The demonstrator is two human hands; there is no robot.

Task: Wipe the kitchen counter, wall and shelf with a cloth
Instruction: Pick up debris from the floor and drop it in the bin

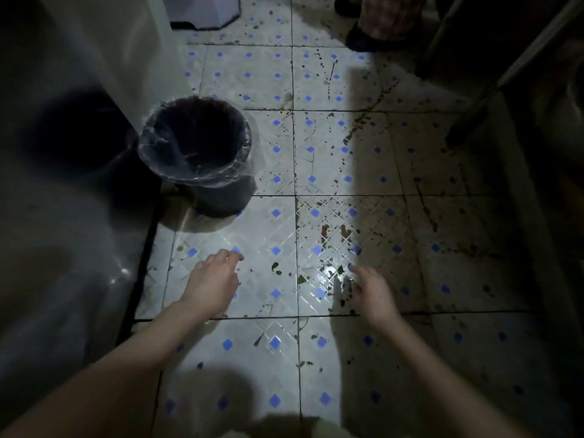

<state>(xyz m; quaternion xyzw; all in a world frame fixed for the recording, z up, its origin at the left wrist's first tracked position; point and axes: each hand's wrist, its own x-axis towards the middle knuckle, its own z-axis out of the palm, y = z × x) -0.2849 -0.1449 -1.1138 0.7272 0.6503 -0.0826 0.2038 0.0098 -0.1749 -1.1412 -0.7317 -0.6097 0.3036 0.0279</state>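
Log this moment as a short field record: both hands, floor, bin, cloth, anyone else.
view: head camera looking down at the floor
left hand: fingers loosely curled, nothing visibly held, over the tiles
right hand: fingers stretched towards the debris, nothing visibly held; blurred
floor: pale tiles with blue diamonds, dirty and stained
leaf scraps: small green bits lying between the hands
bin: dark, upright, lined with clear plastic, beyond the left hand
cloth: not in view
other person: feet at the far edge
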